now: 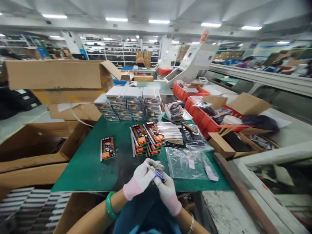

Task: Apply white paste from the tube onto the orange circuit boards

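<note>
My left hand [142, 178] and my right hand [166, 190], both in white gloves with pink cuffs, meet at the near edge of the green mat. Between their pinched fingers is a small blue part [159, 175]; its kind cannot be made out. Beyond the hands lie stacks of orange and black circuit boards [140, 134], with one single circuit board [107, 149] apart on the left. To the right of the stacks is a row of silver metal strips [170, 131]. A clear plastic bag [187, 164] lies flat beside my right hand.
Stacked metal-cased units [133, 102] stand at the mat's back. Open cardboard boxes [31, 143] are on the left. Red crates [202, 117] with mixed items and a small carton [224, 146] sit on the right. A brown bar [243, 191] runs along the right edge.
</note>
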Available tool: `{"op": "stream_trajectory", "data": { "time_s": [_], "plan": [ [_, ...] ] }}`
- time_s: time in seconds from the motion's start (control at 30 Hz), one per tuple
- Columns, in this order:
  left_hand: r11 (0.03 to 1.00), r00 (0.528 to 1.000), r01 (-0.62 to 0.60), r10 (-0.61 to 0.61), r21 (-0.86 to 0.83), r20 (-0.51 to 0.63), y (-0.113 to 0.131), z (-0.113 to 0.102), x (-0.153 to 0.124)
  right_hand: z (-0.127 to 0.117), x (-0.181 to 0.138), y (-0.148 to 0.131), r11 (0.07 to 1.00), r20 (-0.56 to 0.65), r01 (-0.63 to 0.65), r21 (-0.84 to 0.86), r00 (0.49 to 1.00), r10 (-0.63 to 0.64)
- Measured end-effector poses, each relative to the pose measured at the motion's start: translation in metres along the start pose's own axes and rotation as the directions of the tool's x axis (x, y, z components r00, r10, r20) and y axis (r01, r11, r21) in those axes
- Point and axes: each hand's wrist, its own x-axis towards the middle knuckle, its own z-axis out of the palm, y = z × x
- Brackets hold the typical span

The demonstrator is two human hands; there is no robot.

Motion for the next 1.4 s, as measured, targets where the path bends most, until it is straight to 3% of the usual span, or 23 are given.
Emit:
{"op": "stream_trajectory", "data": {
  "time_s": [0.1, 0.17, 0.27, 0.4, 0.47, 0.57, 0.63, 0.7, 0.83, 0.87, 0.97, 1.07, 1.23, 1.4],
  "plan": [
    [0.954, 0.998, 0.034, -0.046, 0.299, 0.034, -0.006, -0.036, -0.01, -0.013, -0.002, 0.011, 0.996, -0.038, -0.089, 0.011, 0.995, 0.089],
    [0.847, 0.993, 0.112, -0.075, 0.519, -0.091, -0.013, -0.069, -0.018, -0.022, 0.001, 0.018, 0.982, -0.08, -0.182, 0.054, 0.979, 0.186],
    [0.621, 0.928, 0.315, -0.043, 0.717, -0.37, -0.03, -0.117, -0.028, -0.031, 0.006, 0.026, 0.958, -0.086, -0.252, 0.136, 0.96, 0.265],
    [0.381, 0.823, 0.55, -0.099, 0.743, -0.559, -0.053, -0.157, -0.04, -0.036, 0.009, 0.032, 0.946, -0.065, -0.257, 0.197, 0.959, 0.274],
    [0.339, 0.797, 0.599, -0.165, 0.725, -0.582, -0.061, -0.167, -0.043, -0.038, 0.009, 0.035, 0.946, -0.062, -0.247, 0.21, 0.962, 0.265],
    [0.321, 0.802, 0.598, -0.221, 0.735, -0.555, -0.062, -0.178, -0.038, -0.04, 0.008, 0.039, 0.939, -0.018, -0.264, 0.218, 0.961, 0.274],
    [0.305, 0.813, 0.581, -0.185, 0.755, -0.551, -0.056, -0.182, -0.026, -0.041, 0.009, 0.042, 0.932, 0.001, -0.28, 0.23, 0.958, 0.287],
    [0.333, 0.834, 0.538, -0.075, 0.775, -0.547, -0.046, -0.178, -0.005, -0.041, 0.01, 0.045, 0.923, -0.013, -0.278, 0.267, 0.956, 0.292],
    [0.546, 0.907, 0.26, 0.144, 0.796, -0.395, -0.026, -0.153, 0.058, -0.042, 0.012, 0.05, 0.904, -0.066, -0.245, 0.35, 0.956, 0.285],
    [0.583, 0.922, 0.222, 0.135, 0.781, -0.363, -0.024, -0.146, 0.076, -0.043, 0.013, 0.051, 0.9, -0.074, -0.234, 0.368, 0.957, 0.28],
    [0.63, 0.933, 0.257, 0.035, 0.733, -0.357, -0.029, -0.133, 0.12, -0.045, 0.013, 0.052, 0.896, -0.08, -0.206, 0.393, 0.963, 0.257],
    [0.635, 0.932, 0.301, -0.038, 0.711, -0.361, -0.041, -0.132, 0.143, -0.047, 0.012, 0.051, 0.91, -0.066, -0.18, 0.374, 0.973, 0.22],
    [0.631, 0.909, 0.324, -0.003, 0.704, -0.416, -0.034, -0.135, 0.136, -0.047, 0.013, 0.051, 0.911, -0.07, -0.16, 0.38, 0.977, 0.201],
    [0.706, 0.849, 0.29, 0.121, 0.646, -0.514, 0.002, -0.13, 0.085, -0.049, 0.017, 0.054, 0.841, -0.13, -0.129, 0.525, 0.965, 0.229]
  ]
}}
